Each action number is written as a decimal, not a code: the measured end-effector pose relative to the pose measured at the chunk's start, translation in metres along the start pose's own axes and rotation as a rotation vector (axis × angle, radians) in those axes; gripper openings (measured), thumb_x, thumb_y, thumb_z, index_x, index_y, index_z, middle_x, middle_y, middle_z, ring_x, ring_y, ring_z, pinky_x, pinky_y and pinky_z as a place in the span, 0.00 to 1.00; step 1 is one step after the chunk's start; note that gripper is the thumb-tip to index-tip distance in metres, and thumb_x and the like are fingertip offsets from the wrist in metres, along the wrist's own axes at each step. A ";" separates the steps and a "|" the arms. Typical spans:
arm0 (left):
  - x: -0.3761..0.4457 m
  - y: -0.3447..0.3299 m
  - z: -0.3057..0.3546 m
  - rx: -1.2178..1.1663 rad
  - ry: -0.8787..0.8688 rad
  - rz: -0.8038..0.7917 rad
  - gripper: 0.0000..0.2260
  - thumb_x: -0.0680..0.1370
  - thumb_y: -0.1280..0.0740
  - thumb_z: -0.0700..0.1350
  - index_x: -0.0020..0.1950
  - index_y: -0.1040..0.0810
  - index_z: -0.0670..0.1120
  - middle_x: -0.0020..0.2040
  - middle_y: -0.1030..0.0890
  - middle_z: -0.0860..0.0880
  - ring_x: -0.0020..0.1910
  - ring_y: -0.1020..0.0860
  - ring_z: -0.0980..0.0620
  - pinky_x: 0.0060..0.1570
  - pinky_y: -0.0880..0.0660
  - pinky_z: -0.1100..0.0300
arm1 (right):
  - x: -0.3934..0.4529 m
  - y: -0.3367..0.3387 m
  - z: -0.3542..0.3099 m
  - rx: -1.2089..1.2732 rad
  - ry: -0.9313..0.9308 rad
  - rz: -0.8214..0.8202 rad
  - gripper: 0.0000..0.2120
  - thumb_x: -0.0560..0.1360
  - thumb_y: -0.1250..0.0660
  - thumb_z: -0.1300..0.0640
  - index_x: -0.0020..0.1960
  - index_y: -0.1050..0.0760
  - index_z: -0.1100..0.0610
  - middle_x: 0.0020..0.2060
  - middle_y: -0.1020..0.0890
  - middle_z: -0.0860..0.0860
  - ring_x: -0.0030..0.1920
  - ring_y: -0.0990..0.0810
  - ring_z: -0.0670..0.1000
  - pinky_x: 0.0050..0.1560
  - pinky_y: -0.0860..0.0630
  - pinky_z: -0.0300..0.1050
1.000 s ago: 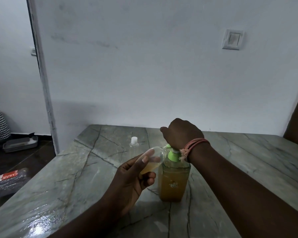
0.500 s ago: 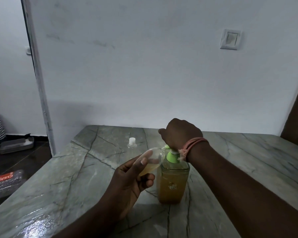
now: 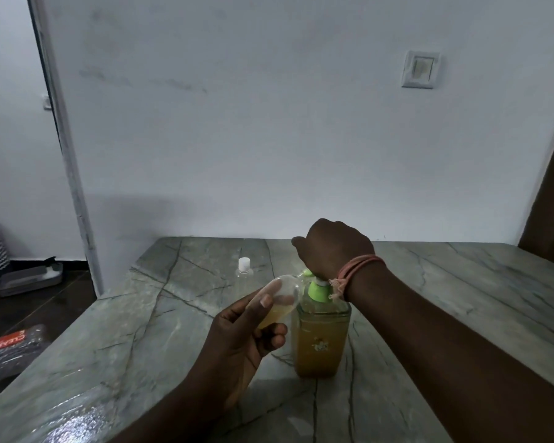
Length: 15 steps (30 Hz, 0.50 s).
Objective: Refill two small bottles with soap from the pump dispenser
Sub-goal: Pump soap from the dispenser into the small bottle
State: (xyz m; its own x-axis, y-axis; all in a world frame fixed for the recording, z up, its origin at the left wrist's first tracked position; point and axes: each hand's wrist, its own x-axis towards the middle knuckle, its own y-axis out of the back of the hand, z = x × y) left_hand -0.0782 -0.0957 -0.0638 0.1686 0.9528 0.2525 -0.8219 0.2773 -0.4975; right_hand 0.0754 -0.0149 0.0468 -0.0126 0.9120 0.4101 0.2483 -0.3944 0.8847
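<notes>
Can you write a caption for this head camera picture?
Left hand tilts small bottle to the pump dispenser while right hand presses.

A clear small bottle (image 3: 280,302), tilted and part-filled with amber soap, lies in the left hand (image 3: 240,343), mouth at the green-collared pump dispenser (image 3: 322,337) under the right hand (image 3: 331,247). A white-capped bottle (image 3: 244,268) stands beyond.

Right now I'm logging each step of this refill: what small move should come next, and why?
Probably another press of the pump. The right hand rests on the dispenser head, the left hand holds the small bottle tilted at the spout, and it looks only partly filled with amber soap.
</notes>
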 end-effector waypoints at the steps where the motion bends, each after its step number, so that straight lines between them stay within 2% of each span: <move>1: 0.000 0.000 0.000 -0.003 0.004 0.005 0.35 0.60 0.17 0.55 0.63 0.18 0.44 0.59 0.18 0.39 0.35 0.22 0.50 0.36 0.22 0.61 | 0.000 0.001 0.000 0.001 0.001 -0.014 0.19 0.77 0.40 0.43 0.32 0.35 0.52 0.33 0.28 0.49 0.39 0.26 0.55 0.41 0.31 0.45; 7: -0.002 0.000 0.001 -0.011 0.016 0.001 0.34 0.58 0.16 0.56 0.61 0.17 0.45 0.57 0.17 0.40 0.36 0.22 0.50 0.37 0.21 0.61 | 0.005 0.011 -0.005 -0.067 0.071 -0.031 0.14 0.76 0.39 0.44 0.38 0.32 0.53 0.37 0.27 0.49 0.41 0.26 0.55 0.42 0.31 0.45; 11: -0.001 0.001 0.000 -0.010 0.010 0.007 0.31 0.62 0.18 0.54 0.62 0.18 0.44 0.57 0.17 0.39 0.35 0.22 0.51 0.36 0.21 0.61 | 0.004 -0.002 -0.001 0.072 0.001 -0.034 0.18 0.77 0.41 0.42 0.33 0.33 0.53 0.34 0.26 0.50 0.39 0.25 0.55 0.41 0.31 0.45; 13: -0.002 0.000 0.000 -0.020 0.017 0.017 0.25 0.68 0.22 0.52 0.62 0.18 0.44 0.58 0.17 0.39 0.35 0.22 0.51 0.36 0.22 0.61 | 0.002 -0.004 0.001 0.080 -0.010 -0.055 0.19 0.77 0.40 0.42 0.33 0.33 0.53 0.32 0.26 0.50 0.40 0.24 0.56 0.42 0.30 0.45; 15: -0.002 -0.001 0.000 -0.017 0.026 0.011 0.24 0.69 0.23 0.51 0.62 0.18 0.44 0.58 0.17 0.39 0.35 0.22 0.51 0.36 0.22 0.61 | 0.002 0.000 0.003 0.067 -0.006 -0.064 0.19 0.77 0.40 0.43 0.33 0.33 0.53 0.31 0.28 0.49 0.39 0.25 0.56 0.42 0.30 0.45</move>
State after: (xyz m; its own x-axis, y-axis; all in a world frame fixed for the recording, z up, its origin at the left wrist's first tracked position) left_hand -0.0783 -0.0976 -0.0636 0.1735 0.9587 0.2252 -0.8147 0.2682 -0.5142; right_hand 0.0784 -0.0125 0.0466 -0.0251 0.9358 0.3516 0.3115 -0.3268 0.8923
